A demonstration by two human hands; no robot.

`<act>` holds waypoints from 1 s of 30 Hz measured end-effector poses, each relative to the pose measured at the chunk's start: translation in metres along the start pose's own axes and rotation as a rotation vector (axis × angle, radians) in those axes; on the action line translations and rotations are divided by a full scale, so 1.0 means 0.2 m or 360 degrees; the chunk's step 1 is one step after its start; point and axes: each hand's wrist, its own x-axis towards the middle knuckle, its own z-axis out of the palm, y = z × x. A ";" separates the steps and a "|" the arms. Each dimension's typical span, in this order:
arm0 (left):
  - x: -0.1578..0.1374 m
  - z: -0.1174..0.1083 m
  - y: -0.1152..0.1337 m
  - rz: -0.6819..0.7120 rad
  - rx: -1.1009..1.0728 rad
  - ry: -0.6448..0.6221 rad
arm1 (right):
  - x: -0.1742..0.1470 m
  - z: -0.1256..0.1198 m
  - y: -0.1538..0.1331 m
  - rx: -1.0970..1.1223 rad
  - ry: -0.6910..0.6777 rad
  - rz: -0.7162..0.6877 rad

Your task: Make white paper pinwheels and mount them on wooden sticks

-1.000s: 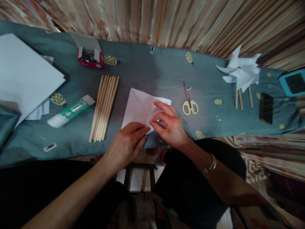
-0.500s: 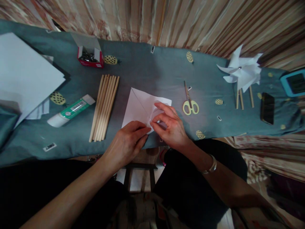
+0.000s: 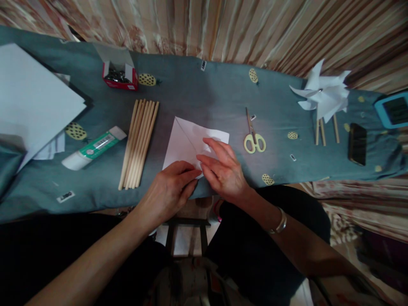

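A square sheet of white paper (image 3: pixel 179 142) with a diagonal line lies on the table in front of me, its near corner under my hands. My left hand (image 3: pixel 174 187) pinches the near edge of the sheet between thumb and fingers. Over the right part of the paper, my right hand (image 3: pixel 223 170) bends its fingers, thumb and index close together near the left fingertips; the fingers hide whatever is between them. Scissors (image 3: pixel 254 142) with pale yellow handles rest to the right of the sheet. Left of it lies a row of wooden sticks (image 3: pixel 139 144).
A green and white glue stick (image 3: pixel 95 148), a stack of white paper (image 3: pixel 35 93) and an opened red box (image 3: pixel 120 78) of small metal items are on the left. At the right stand paper pinwheels (image 3: pixel 325 91), a dark phone (image 3: pixel 357 144) and a blue-framed device (image 3: pixel 395 110).
My right hand has shifted slightly left over the paper, its fingers a little straighter. My left hand keeps its pinch on the near edge.
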 end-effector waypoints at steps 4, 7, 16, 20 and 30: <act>0.00 0.00 0.00 -0.0004 0.0008 -0.0011 | 0.00 0.01 -0.01 -0.0036 -0.0034 0.0010; 0.00 0.00 0.00 0.0010 0.0015 0.0004 | 0.00 0.03 -0.02 -0.0110 -0.0024 -0.0036; 0.00 0.00 0.01 -0.0004 0.0029 -0.0039 | -0.04 0.08 -0.01 -0.0304 0.0072 -0.0208; -0.01 0.02 -0.01 0.0050 0.0088 -0.0010 | -0.01 0.02 0.00 -0.0169 0.0046 -0.0137; 0.00 -0.01 0.00 0.0068 0.0186 -0.0062 | 0.17 -0.14 0.17 -0.0304 0.0002 0.0187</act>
